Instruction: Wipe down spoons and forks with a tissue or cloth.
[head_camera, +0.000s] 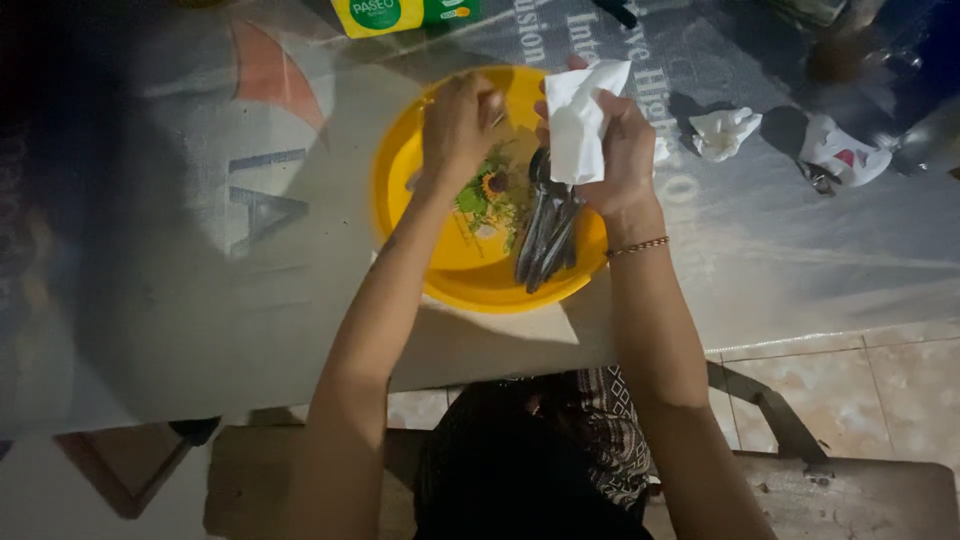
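A person seen from above works over a yellow plastic plate (440, 270) with a flower picture in its middle. The right hand (620, 150), over the plate's far right edge, is closed around a white tissue (582, 115). The left hand (458, 125) hovers over the plate's far left part with fingers curled in, seemingly pinching something small; what it is cannot be made out. A bundle of dark metal spoons (548, 232) lies inside the plate, on its right side, just below the tissue. Right of the plate lie two crumpled tissues (724, 132), one nearer and one further off. Beyond the plate sits a green and yellow box (400, 15). The plate rests on a printed plastic sheet (180, 280) covering the table; pale floor tiles (860, 390) show beneath the table's near edge. The light is dim.
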